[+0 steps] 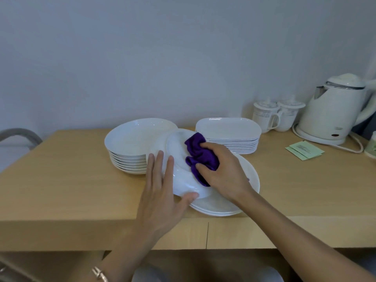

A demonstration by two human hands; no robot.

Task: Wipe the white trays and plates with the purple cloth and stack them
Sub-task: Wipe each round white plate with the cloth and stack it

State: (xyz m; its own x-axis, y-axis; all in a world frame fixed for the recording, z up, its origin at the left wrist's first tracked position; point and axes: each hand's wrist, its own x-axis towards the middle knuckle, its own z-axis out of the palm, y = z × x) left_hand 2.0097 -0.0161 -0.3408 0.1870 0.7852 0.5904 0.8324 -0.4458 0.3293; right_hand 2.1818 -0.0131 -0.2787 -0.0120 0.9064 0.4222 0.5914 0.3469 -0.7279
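1. Plainly the task was midway: one plate [177, 147] was being wiped, tilted up between both hands.
2. The left hand [160, 192] held that plate, with straight, spread fingers against its back and the thumb on its near rim.
3. The right hand [221, 171] gripped the bunched cloth [200, 154] and pressed it on the plate's face, fingers curled round the fabric.
4. Under the right hand and wrist lay a low stack [223, 208] of a few round plates. I judged this the finished pile, though nothing showed for certain that they had been wiped.
5. Beyond the left hand's fingertips stood a taller stack of round plates [132, 139], probably still to be wiped.
6. Beyond the right hand stood a neat stack of trays [227, 127]. Whether these were already wiped I could not tell.
7. So, at a guess, only a small part was done and most of the plates remained, perhaps the trays too.
8. Off to the right of the right hand, well apart, the surface [71, 180] also carried a kettle [333, 110], two lidded cups [264, 117] and green sachets [303, 149].
9. The lifted plate's lower edge sat just above the low stack, near the left thumb. Whether it touched that stack was unclear.
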